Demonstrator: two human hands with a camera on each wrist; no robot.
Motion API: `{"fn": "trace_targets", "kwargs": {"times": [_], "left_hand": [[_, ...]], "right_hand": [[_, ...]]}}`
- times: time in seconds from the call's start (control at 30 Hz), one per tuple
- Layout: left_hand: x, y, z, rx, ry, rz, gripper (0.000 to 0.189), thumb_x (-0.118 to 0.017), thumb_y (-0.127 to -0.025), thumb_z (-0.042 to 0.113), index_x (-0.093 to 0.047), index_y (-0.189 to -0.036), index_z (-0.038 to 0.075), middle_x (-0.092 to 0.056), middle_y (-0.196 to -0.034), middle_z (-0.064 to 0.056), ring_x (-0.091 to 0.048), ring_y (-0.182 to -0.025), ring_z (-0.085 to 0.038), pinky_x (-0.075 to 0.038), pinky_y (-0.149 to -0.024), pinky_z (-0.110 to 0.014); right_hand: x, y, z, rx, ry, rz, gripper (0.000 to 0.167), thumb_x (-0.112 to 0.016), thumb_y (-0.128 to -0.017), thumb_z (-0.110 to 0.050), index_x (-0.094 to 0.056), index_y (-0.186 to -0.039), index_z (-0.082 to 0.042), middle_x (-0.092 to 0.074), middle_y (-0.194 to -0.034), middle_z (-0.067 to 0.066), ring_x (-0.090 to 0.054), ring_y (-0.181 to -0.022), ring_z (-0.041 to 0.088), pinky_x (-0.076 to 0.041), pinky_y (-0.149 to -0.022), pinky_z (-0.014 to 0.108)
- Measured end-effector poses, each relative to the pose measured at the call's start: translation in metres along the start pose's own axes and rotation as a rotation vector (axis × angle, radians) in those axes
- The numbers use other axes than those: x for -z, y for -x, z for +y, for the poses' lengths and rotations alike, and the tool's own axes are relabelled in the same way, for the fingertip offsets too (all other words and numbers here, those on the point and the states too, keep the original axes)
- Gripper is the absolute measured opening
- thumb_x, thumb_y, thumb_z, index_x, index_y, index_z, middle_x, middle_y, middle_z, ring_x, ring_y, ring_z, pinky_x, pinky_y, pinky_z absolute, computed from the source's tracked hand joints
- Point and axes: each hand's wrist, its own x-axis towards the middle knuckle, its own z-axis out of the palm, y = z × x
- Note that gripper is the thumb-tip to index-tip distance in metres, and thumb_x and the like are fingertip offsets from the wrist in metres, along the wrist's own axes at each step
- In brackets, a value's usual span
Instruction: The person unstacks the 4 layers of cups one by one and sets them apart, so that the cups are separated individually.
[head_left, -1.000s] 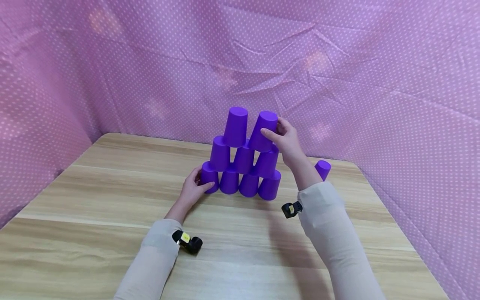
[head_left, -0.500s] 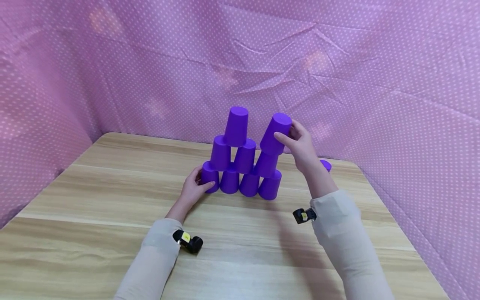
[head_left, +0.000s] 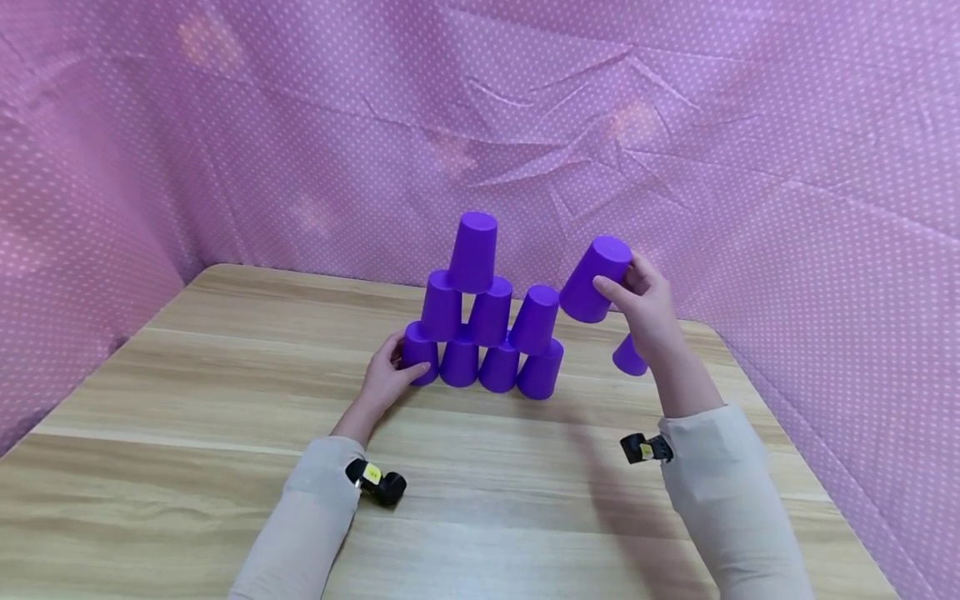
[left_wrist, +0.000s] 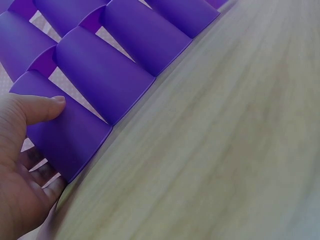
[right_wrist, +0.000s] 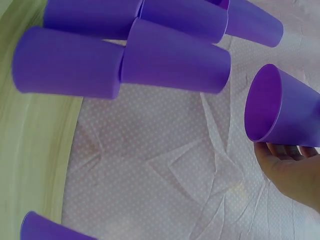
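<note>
Upside-down purple cups form a stepped stack: several in the bottom row, three in the middle row, and one top cup [head_left: 473,254] on the left. My left hand [head_left: 385,382] grips the bottom row's leftmost cup [left_wrist: 65,132], thumb across its near side and fingers behind. To the right of the stack, my right hand [head_left: 649,312] holds another purple cup [head_left: 592,279] in the air, tilted, mouth downward. In the right wrist view this held cup [right_wrist: 295,110] shows its open mouth, apart from the stack. The right-hand middle-row cup [head_left: 536,318] has its base uncovered.
A loose purple cup [head_left: 628,358] stands on the wooden table [head_left: 465,517] beyond my right wrist, partly hidden by it. Pink dotted cloth [head_left: 420,125] hangs behind and along both sides of the table. Each wrist wears a small black camera [head_left: 378,483].
My right hand has lifted the second-tier-from-top cup off the stack's right side and carried it rightward. My left hand stays on its cup, and the other stacked cups keep their places.
</note>
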Motion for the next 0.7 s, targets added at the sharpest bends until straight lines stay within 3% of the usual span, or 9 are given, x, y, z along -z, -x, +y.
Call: {"fn": "trace_targets", "kwargs": {"times": [0.3,0.7], "left_hand": [[0.0,-0.001,0.0,-0.016,0.027,-0.004,0.063,-0.064,-0.076,0.004,-0.033,-0.13,0.003,-0.04,-0.124,-0.021,-0.037,-0.113,-0.032,-0.03,-0.095,-0.04],[0.0,-0.001,0.0,-0.026,0.009,0.007,0.062,-0.064,-0.075,0.005,-0.034,-0.13,0.003,-0.041,-0.123,-0.021,-0.038,-0.113,-0.031,-0.03,-0.095,-0.039]], "right_hand": [[0.022,0.015,0.015,-0.029,0.04,0.035,0.049,-0.061,-0.078,-0.005,-0.042,-0.123,-0.001,-0.056,-0.099,0.0,-0.05,-0.096,0.014,-0.037,-0.089,0.03],[0.048,0.031,0.034,-0.024,0.009,0.043,0.041,-0.059,-0.079,0.0,-0.047,-0.117,-0.005,-0.055,-0.099,0.0,-0.05,-0.095,0.014,-0.041,-0.081,0.019]]}}
